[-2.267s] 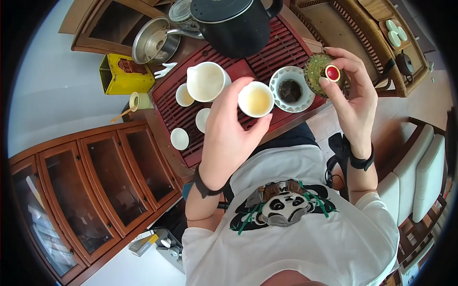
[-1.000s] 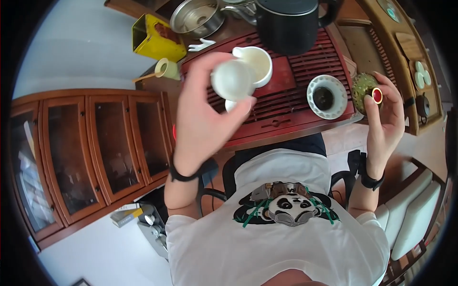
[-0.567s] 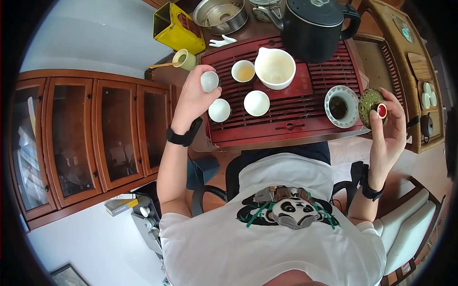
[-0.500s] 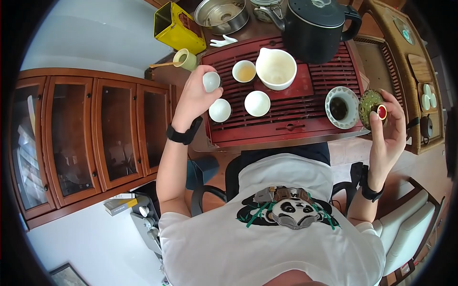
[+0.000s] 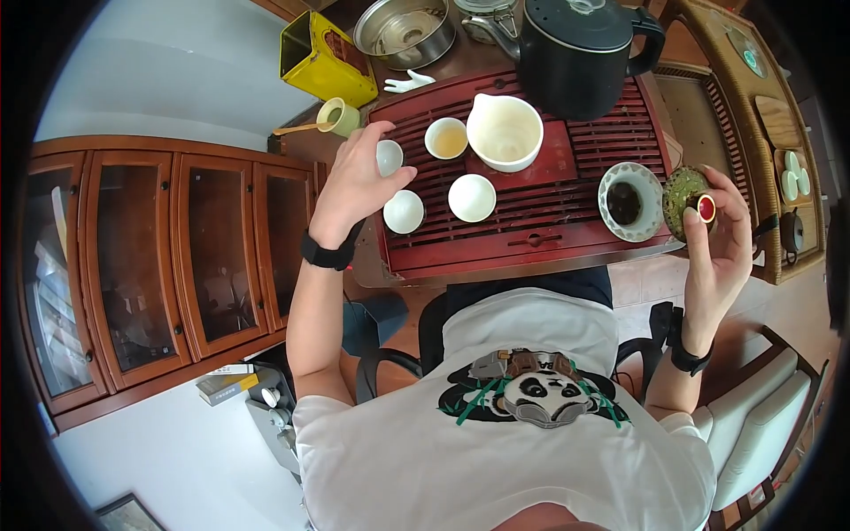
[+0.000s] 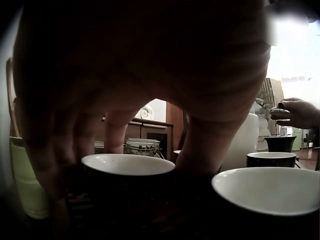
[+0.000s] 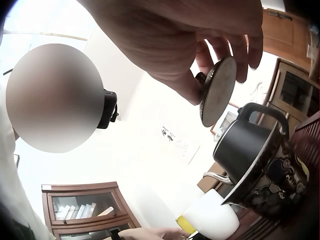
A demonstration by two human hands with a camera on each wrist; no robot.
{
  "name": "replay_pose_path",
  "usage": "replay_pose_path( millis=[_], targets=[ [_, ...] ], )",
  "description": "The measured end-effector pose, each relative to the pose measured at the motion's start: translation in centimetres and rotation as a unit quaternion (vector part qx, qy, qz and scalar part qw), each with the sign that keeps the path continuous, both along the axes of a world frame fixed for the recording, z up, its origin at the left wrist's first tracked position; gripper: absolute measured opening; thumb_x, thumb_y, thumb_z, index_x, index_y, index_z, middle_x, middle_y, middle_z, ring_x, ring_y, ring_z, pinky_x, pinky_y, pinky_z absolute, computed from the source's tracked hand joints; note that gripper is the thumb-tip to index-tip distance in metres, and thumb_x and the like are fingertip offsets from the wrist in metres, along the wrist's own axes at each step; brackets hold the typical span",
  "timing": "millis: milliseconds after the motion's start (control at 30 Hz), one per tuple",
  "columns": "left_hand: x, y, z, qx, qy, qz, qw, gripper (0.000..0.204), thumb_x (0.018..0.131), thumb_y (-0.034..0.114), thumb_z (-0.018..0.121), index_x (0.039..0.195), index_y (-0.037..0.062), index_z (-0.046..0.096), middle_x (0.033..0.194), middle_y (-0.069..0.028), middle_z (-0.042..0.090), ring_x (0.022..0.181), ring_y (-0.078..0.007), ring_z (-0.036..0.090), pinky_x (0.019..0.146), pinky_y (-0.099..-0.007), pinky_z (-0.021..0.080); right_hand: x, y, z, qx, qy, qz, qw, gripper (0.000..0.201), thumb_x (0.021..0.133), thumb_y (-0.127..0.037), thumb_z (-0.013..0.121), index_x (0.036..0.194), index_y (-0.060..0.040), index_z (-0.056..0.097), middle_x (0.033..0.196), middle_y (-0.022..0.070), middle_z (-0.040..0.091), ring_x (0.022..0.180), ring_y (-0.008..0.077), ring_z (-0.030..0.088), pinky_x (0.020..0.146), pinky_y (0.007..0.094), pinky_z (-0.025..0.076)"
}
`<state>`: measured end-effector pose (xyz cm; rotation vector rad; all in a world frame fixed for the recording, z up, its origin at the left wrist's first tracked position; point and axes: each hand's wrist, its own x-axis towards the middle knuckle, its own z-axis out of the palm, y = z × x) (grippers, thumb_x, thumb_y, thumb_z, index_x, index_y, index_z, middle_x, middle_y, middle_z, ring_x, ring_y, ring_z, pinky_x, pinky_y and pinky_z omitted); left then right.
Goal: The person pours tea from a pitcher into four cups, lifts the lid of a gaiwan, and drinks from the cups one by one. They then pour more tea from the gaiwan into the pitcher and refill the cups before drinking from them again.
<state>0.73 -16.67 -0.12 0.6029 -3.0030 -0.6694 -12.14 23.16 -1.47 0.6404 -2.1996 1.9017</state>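
Note:
My left hand (image 5: 359, 177) is spread around a small white-lined teacup (image 5: 390, 157) at the left end of the slatted tea tray (image 5: 522, 239). In the left wrist view its thumb and fingers stand on either side of the teacup's rim (image 6: 128, 164). My right hand (image 5: 722, 230) pinches a green patterned gaiwan lid (image 5: 683, 199) by its red-topped knob. It holds the lid tilted, just right of the gaiwan bowl (image 5: 651, 212), which has dark tea leaves inside. The lid's pale underside (image 7: 220, 92) shows in the right wrist view.
Two more white teacups (image 5: 403, 211) and one with yellow tea (image 5: 445, 139) are near a white pitcher (image 5: 505, 133). A black kettle (image 5: 575, 66) stands behind. Beyond the tray's left end are a bamboo holder (image 5: 341, 118) and a yellow tin (image 5: 328, 62).
My left hand has carried the teacup leftward from beside the gaiwan to the tray's left end, tilting it midway. Its fingers have now spread from the cup. My right hand keeps the lid.

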Motion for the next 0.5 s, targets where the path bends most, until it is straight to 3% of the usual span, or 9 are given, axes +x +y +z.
replay_pose_path(
  millis=[67,133,267,500],
  targets=[
    [-0.7,0.7,0.7,0.004,0.011,-0.004,1.000,0.068,0.078,0.020,0.082,0.138,0.0052,0.055,0.133,-0.0188,0.061,0.130,-0.0358,0.053,0.111,-0.0432,0.042,0.0,0.1,0.0,0.002,0.002,-0.002,1.000,0.026,0.089,0.006,0.070,0.114,0.0013,0.062,0.137,0.0190,0.059,0.127,0.0240,0.057,0.111,0.0372,0.042],
    [-1.5,1.8,0.9,-0.024,0.041,-0.074,0.996,0.075,0.076,0.023,0.084,0.142,0.0062,0.053,0.136,-0.0180,0.060,0.134,-0.0360,0.049,0.113,-0.0441,0.040,-0.1,0.1,0.1,0.005,-0.001,0.000,1.000,0.026,0.089,0.006,0.070,0.113,0.0013,0.062,0.137,0.0190,0.059,0.127,0.0239,0.057,0.111,0.0370,0.042],
    [-3.1,2.6,0.0,-0.016,0.060,-0.123,0.990,0.076,0.074,0.022,0.085,0.142,0.0069,0.052,0.136,-0.0168,0.060,0.134,-0.0366,0.048,0.113,-0.0458,0.040,0.0,0.0,0.2,0.013,0.008,-0.004,1.000,0.026,0.089,0.006,0.070,0.113,0.0013,0.062,0.137,0.0189,0.059,0.127,0.0237,0.057,0.110,0.0369,0.042],
    [-4.4,2.6,0.0,-0.017,0.013,-0.149,0.989,0.062,0.074,0.015,0.083,0.130,0.0034,0.059,0.128,-0.0179,0.063,0.116,-0.0381,0.060,0.105,-0.0433,0.046,0.1,0.1,0.3,0.012,0.003,-0.008,1.000,0.027,0.088,0.004,0.071,0.113,0.0011,0.063,0.136,0.0187,0.059,0.126,0.0235,0.057,0.110,0.0368,0.042]
  ],
)
